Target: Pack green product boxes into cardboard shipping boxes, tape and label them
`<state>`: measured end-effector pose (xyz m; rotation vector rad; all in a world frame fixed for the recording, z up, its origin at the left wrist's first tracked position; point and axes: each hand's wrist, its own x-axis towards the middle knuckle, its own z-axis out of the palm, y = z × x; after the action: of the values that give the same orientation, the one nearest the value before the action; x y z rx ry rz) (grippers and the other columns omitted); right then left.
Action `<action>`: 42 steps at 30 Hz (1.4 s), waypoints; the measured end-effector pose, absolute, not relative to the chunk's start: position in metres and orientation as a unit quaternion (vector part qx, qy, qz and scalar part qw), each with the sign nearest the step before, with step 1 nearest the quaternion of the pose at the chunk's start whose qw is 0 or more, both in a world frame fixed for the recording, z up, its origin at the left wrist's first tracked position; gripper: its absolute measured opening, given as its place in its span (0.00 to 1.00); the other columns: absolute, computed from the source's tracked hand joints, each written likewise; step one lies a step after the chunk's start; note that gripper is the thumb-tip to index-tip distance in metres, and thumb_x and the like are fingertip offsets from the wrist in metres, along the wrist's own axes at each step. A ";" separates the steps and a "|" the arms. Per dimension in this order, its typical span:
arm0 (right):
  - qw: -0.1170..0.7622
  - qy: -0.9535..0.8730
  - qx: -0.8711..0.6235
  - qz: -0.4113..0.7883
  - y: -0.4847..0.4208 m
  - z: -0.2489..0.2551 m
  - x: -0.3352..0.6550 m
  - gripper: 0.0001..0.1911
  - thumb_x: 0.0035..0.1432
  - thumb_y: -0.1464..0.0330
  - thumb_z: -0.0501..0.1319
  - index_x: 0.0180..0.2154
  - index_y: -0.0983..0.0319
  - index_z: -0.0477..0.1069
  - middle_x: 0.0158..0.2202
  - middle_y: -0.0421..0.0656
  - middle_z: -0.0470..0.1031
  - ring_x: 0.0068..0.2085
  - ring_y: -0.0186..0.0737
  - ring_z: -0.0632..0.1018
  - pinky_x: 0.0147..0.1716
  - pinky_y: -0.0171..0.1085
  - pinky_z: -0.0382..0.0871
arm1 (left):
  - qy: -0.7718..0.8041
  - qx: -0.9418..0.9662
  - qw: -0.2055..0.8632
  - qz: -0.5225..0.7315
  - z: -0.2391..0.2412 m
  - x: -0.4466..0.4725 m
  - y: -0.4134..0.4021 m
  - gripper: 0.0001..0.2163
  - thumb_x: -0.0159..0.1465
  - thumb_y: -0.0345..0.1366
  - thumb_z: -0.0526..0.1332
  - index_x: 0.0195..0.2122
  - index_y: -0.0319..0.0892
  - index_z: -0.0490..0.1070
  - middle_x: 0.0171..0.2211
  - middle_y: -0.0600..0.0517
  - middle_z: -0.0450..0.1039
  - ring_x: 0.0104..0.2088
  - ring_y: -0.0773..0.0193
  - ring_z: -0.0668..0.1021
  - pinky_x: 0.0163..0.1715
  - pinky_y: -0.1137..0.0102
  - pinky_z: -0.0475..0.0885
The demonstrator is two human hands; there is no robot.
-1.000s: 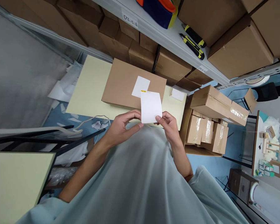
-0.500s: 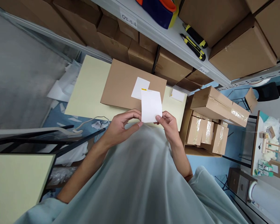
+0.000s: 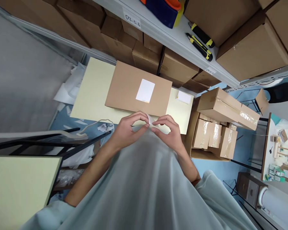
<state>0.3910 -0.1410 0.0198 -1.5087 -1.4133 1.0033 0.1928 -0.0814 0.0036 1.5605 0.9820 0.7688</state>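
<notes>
Between my hands a white label [image 3: 150, 119] is pinched, seen nearly edge-on and curled. My left hand [image 3: 131, 129] grips it with thumb and forefinger on one side. Opposite, the fingertips of my right hand [image 3: 168, 130] are closed at its other edge. Just beyond them lies a flat brown cardboard box [image 3: 123, 83] with a white label [image 3: 145, 90] flat on its top face. To the right of the box, a small white stack of labels or a thin packet [image 3: 183, 97] rests on the pale yellow tabletop [image 3: 88, 92].
An open carton [image 3: 190, 137] holding taped brown boxes [image 3: 227, 143] stands at the right. Above the table runs a metal shelf [image 3: 156, 33] with two box cutters [image 3: 200, 48], a blue and orange tape dispenser [image 3: 164, 12] and cartons. A black frame [image 3: 79, 148] is at the left.
The white label in my hands has turned from face-on to nearly edge-on and come down nearer my body. My right hand has shifted its grip, and the box's label is now uncovered.
</notes>
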 end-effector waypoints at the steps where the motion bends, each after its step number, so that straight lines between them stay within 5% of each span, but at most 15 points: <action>1: 0.404 -0.571 -0.597 0.394 -0.142 0.023 0.390 0.07 0.69 0.57 0.73 0.42 0.53 0.84 0.42 0.44 0.81 0.45 0.44 0.80 0.49 0.46 0.78 | 0.417 0.659 0.539 0.319 0.005 0.193 -0.082 0.06 0.68 0.40 0.64 0.35 0.47 0.76 0.36 0.51 0.79 0.39 0.59 0.80 0.45 0.64 0.76; 14: 0.426 -0.531 -0.620 0.390 -0.126 0.027 0.365 0.06 0.66 0.66 0.66 0.34 0.55 0.78 0.36 0.42 0.77 0.40 0.43 0.77 0.43 0.44 0.73 | 0.430 0.631 0.555 0.330 0.008 0.174 -0.081 0.06 0.67 0.40 0.65 0.33 0.47 0.76 0.35 0.51 0.80 0.39 0.58 0.82 0.45 0.64 0.77; 21: 0.475 -0.439 -0.660 0.382 -0.097 0.032 0.336 0.08 0.64 0.62 0.65 0.33 0.57 0.75 0.35 0.41 0.74 0.39 0.41 0.75 0.41 0.40 0.70 | 0.526 0.478 0.601 0.365 -0.019 0.122 -0.053 0.11 0.58 0.47 0.69 0.28 0.47 0.75 0.35 0.49 0.82 0.41 0.54 0.82 0.47 0.62 0.79; 31: 0.462 -0.421 -0.696 0.352 -0.066 0.035 0.275 0.13 0.63 0.56 0.67 0.33 0.58 0.74 0.34 0.41 0.73 0.38 0.42 0.73 0.40 0.39 0.69 | 0.643 0.246 0.560 0.461 -0.073 0.021 0.021 0.11 0.50 0.47 0.67 0.28 0.46 0.74 0.30 0.50 0.78 0.36 0.57 0.80 0.32 0.68 0.74; 36: 0.458 -0.430 -0.698 0.345 -0.052 0.035 0.245 0.14 0.64 0.55 0.68 0.33 0.58 0.75 0.34 0.41 0.73 0.37 0.43 0.74 0.40 0.40 0.69 | 0.710 0.160 0.447 0.521 -0.094 -0.048 0.064 0.12 0.57 0.47 0.62 0.33 0.45 0.67 0.25 0.59 0.68 0.25 0.69 0.69 0.24 0.71 0.65; 42: 0.442 -0.442 -0.708 0.329 -0.042 0.044 0.221 0.17 0.66 0.52 0.68 0.32 0.58 0.75 0.33 0.41 0.73 0.37 0.44 0.75 0.41 0.41 0.71 | 0.719 0.128 0.408 0.548 -0.091 -0.125 0.124 0.13 0.67 0.46 0.61 0.37 0.45 0.60 0.29 0.61 0.71 0.26 0.72 0.75 0.25 0.73 0.67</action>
<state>0.2207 -0.0415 0.0436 -1.7559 -1.0957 0.8169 -0.1253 0.1242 -0.0913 0.3223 1.8120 1.3825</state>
